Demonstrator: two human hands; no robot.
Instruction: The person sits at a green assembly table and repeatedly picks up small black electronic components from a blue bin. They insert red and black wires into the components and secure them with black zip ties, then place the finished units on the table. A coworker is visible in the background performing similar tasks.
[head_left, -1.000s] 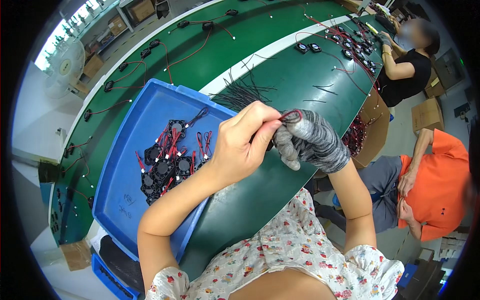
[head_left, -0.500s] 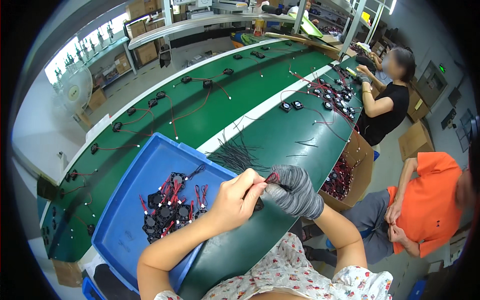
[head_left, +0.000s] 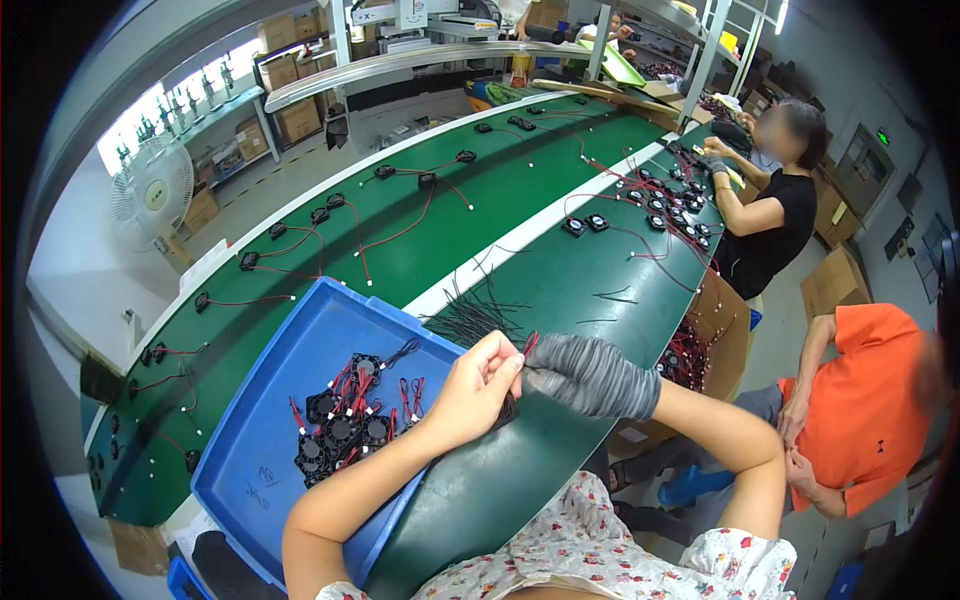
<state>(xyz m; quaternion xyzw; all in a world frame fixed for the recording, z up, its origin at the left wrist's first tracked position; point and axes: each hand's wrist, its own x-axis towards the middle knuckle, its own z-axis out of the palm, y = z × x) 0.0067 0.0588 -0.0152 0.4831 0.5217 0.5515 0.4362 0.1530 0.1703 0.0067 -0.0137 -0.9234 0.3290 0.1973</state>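
My bare left hand [head_left: 474, 392] and my right hand [head_left: 592, 376] in a grey striped glove meet above the green bench [head_left: 480, 505]. Between their fingertips runs a small bundle of red and black fan wire [head_left: 531, 343], and both hands pinch it. Under my left hand shows part of a dark fan body [head_left: 507, 411], mostly hidden by the fingers. Just beyond lies a heap of thin black ties [head_left: 475, 318]. To the left, a blue tray [head_left: 235, 420] holds several small black fans [head_left: 340, 430] with bundled red wires and white plugs.
A green conveyor belt [head_left: 400, 225] carries spaced-out fans with trailing leads. More fans [head_left: 655, 195] lie at the bench's far end, by a person in black [head_left: 780, 225]. A cardboard box of fans [head_left: 725, 325] stands right of the bench, near a person in orange [head_left: 880, 400].
My gloved right hand has turned and flattened, its elbow swinging outward to the right. Both hands still hold the wire. The whole view has shifted slightly.
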